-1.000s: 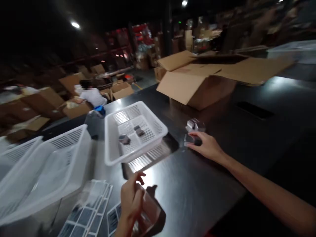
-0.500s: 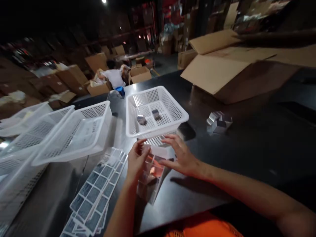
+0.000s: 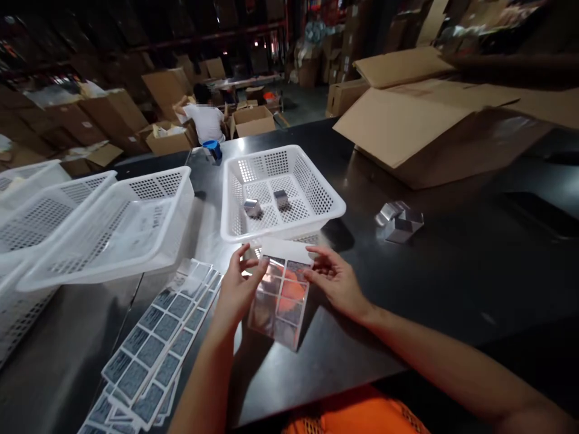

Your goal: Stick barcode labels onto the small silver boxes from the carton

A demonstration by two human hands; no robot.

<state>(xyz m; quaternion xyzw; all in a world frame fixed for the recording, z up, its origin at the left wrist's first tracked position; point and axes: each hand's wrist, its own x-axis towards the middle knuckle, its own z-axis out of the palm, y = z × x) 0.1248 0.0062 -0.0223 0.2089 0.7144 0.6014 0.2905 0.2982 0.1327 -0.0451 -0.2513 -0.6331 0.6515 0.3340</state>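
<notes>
My left hand [image 3: 237,288] and my right hand [image 3: 333,281] hold a shiny sheet of square stickers [image 3: 281,296] between them, just above the dark table [image 3: 452,283]. The left fingers pinch its left edge near the top, the right fingers its upper right edge. Right behind the sheet stands a white mesh basket [image 3: 325,199] with two small silver boxes [image 3: 252,208] in it. A small cluster of silver boxes [image 3: 400,220] lies on the table to the right, out of both hands.
A stack of sticker sheets [image 3: 154,346] lies at the lower left. Stacked white baskets [image 3: 104,229] fill the left side. An open cardboard carton [image 3: 420,129] stands at the back right. A person [image 3: 204,120] sits among boxes beyond the table.
My right hand left the silver boxes on the right and came over to the sticker sheet. Both hands now hold the sheet flatter and higher, facing me.
</notes>
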